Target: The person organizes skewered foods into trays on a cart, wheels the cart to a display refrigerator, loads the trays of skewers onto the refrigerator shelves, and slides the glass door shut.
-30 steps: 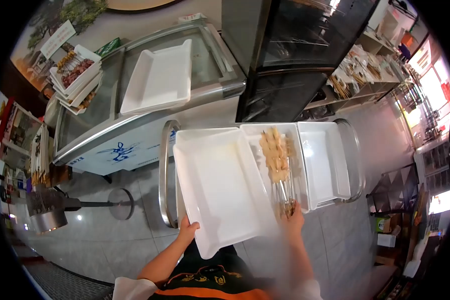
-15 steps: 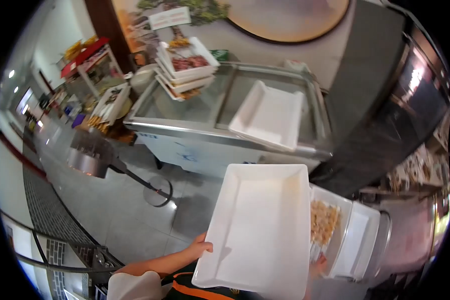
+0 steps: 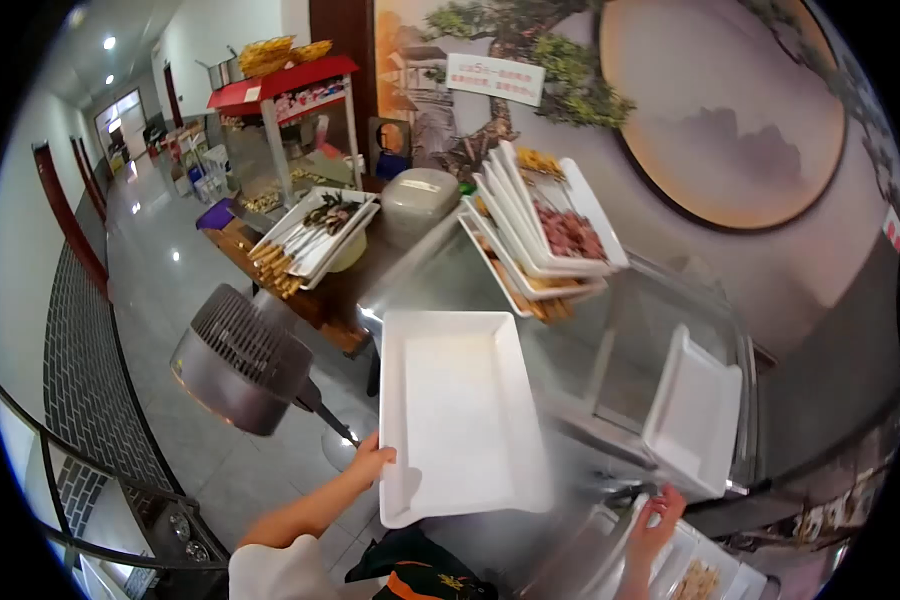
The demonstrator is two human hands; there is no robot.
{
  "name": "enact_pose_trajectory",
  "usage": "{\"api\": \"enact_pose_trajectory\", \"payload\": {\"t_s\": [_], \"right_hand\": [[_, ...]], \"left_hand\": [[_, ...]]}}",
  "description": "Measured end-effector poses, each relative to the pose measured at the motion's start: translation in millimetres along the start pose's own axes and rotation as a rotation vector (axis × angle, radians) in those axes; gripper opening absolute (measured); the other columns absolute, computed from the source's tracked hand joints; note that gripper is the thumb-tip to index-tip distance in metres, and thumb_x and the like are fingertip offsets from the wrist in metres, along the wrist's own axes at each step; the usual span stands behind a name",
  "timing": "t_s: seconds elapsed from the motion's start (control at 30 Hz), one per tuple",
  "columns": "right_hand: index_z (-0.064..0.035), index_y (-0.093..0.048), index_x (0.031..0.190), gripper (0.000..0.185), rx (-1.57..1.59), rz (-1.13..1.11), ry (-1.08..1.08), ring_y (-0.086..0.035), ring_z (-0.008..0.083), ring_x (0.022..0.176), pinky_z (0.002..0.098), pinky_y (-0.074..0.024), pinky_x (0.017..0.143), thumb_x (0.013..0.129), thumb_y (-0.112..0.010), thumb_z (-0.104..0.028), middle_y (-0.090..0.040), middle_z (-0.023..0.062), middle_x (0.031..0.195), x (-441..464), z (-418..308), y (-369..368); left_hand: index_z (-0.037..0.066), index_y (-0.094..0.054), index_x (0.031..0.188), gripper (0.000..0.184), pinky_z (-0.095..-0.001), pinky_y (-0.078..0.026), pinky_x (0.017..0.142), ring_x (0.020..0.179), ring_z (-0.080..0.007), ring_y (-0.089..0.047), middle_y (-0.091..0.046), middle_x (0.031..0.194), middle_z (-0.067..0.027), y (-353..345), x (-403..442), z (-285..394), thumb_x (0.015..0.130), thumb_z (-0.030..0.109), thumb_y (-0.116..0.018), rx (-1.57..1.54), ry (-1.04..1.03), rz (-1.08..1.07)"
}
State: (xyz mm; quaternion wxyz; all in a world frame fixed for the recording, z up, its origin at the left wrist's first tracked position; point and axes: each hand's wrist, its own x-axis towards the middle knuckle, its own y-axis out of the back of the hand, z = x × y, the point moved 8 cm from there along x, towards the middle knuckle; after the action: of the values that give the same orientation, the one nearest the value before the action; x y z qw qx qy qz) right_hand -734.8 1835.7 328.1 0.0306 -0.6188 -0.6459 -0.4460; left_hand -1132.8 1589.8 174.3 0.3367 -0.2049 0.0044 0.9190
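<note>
You seem to be at a carrying step: the white tray (image 3: 460, 420) is up in front of your body, clear of any surface that shows beneath it, and its inside looks bare. Your left hand (image 3: 368, 464) bears it alone, as far as the view shows. The next move, I judge, calls for keeping that broad tray level, since a hold on one side lets the far side dip; a second hand under the right edge would steady it.

Your left hand is closed on the tray's left rim, toward the end nearest you, with the thumb over the edge; the fingers underneath are hidden. Your right hand (image 3: 656, 520) is well apart from this tray. Its fingers are partly bent, and I cannot tell whether they grip anything. The fingertips lie close by the near end of the second tray (image 3: 692, 420), which rests tilted in view on the glass-topped freezer (image 3: 645, 315); whether they touch it is unclear. Below that hand are low white trays (image 3: 677, 548), one with pale pieces of food (image 3: 697, 580).

Beyond the carried tray, a stack of trays (image 3: 598, 205) with red meat skewers (image 3: 570, 232) stands on the freezer, and the grey fan (image 3: 240, 360) is left of your left hand.
</note>
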Motion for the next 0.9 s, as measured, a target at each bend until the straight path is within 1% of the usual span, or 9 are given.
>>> {"api": "enact_pose_trajectory", "payload": {"t_s": [0.1,0.37,0.47,0.57,0.63,0.73,0.77,0.83,0.9], "right_hand": [[0.0015,-0.046,0.103,0.036,0.111,-0.187,-0.052,-0.050,0.0244,0.076,0.0301,-0.0415,0.068,0.067,-0.050,0.003,-0.046,0.0159,0.097,39.5,-67.7,-89.5],[0.0012,-0.050,0.100,0.030,0.290,-0.482,0.276,-0.052,0.0217,0.072,0.0277,-0.0438,0.066,0.069,-0.051,0.003,-0.049,0.0148,0.095,98.0,-231.4,-264.8],[0.0010,-0.050,0.100,0.029,0.496,-0.614,0.384,-0.053,0.0182,0.072,0.0265,-0.0441,0.066,0.071,-0.051,0.004,-0.051,0.0127,0.092,119.8,-308.3,-334.3],[0.0002,-0.047,0.106,0.029,0.906,-0.942,0.159,-0.054,0.0137,0.080,0.0235,-0.0446,0.068,0.078,-0.049,-0.004,-0.054,0.0096,0.091,107.2,-352.8,-455.1],[0.0003,-0.042,0.113,0.036,1.074,-1.185,-0.132,-0.055,0.0115,0.071,0.0219,-0.0451,0.063,0.079,-0.049,-0.009,-0.056,0.0073,0.086,79.5,-376.7,-548.5],[0.0011,-0.040,0.115,0.042,0.857,-1.221,-0.301,-0.056,0.0123,0.068,0.0244,-0.0461,0.060,0.078,-0.051,-0.016,-0.057,0.0097,0.086,46.5,-400.9,-656.7],[0.0012,-0.040,0.114,0.047,0.835,-1.209,-0.439,-0.057,0.0185,0.074,0.0279,-0.0461,0.065,0.076,-0.054,-0.021,-0.057,0.0121,0.090,32.9,-401.5,-690.1],[0.0018,-0.040,0.112,0.053,0.544,-1.119,-0.394,-0.056,0.0281,0.083,0.0323,-0.0442,0.073,0.071,-0.059,-0.026,-0.056,0.0153,0.095,13.3,-390.0,-768.1],[0.0014,-0.042,0.108,0.055,0.498,-1.071,-0.310,-0.052,0.0343,0.092,0.0357,-0.0411,0.080,0.068,-0.062,-0.030,-0.053,0.0181,0.101,13.5,-405.6,-779.1]], "left_hand": [[0.002,-0.043,0.113,0.046,-0.0225,-0.041,0.059,0.068,-0.0124,-0.050,-0.054,0.084,-0.0071,29.2,68.4,31.2,0.066,0.001,-0.046,0.017,-0.020,-0.014],[0.004,-0.044,0.115,0.050,-0.0217,-0.041,0.061,0.069,-0.0109,-0.051,-0.055,0.085,-0.0059,62.5,183.2,65.4,0.065,0.002,-0.048,-0.095,-0.017,0.013],[0.004,-0.046,0.112,0.043,-0.0252,-0.043,0.064,0.074,-0.0134,-0.054,-0.058,0.087,-0.0072,70.6,200.0,78.6,0.071,0.011,-0.054,0.308,-0.065,0.076],[0.004,-0.047,0.111,0.042,-0.0265,-0.043,0.064,0.073,-0.0143,-0.054,-0.058,0.085,-0.0084,69.0,190.1,103.0,0.074,0.020,-0.058,0.404,-0.071,0.100],[0.005,-0.045,0.114,0.046,-0.0280,-0.043,0.064,0.075,-0.0151,-0.054,-0.058,0.087,-0.0104,83.3,219.7,44.7,0.076,0.027,-0.058,0.413,-0.070,0.179],[0.007,-0.036,0.121,0.053,-0.0300,-0.043,0.072,0.086,-0.0190,-0.053,-0.054,0.101,-0.0151,76.6,169.3,80.8,0.078,0.029,-0.057,0.407,-0.106,0.200],[0.007,-0.032,0.124,0.057,-0.0306,-0.042,0.076,0.090,-0.0205,-0.053,-0.052,0.105,-0.0165,76.5,160.3,78.4,0.078,0.029,-0.056,0.426,-0.129,0.197],[0.007,-0.026,0.127,0.064,-0.0310,-0.038,0.083,0.097,-0.0226,-0.050,-0.047,0.112,-0.0186,62.9,141.6,75.5,0.077,0.034,-0.056,0.314,-0.002,0.055],[0.009,-0.022,0.129,0.068,-0.0305,-0.037,0.084,0.099,-0.0228,-0.048,-0.045,0.114,-0.0182,50.6,136.7,69.1,0.076,0.036,-0.055,0.373,-0.282,0.042]]}}
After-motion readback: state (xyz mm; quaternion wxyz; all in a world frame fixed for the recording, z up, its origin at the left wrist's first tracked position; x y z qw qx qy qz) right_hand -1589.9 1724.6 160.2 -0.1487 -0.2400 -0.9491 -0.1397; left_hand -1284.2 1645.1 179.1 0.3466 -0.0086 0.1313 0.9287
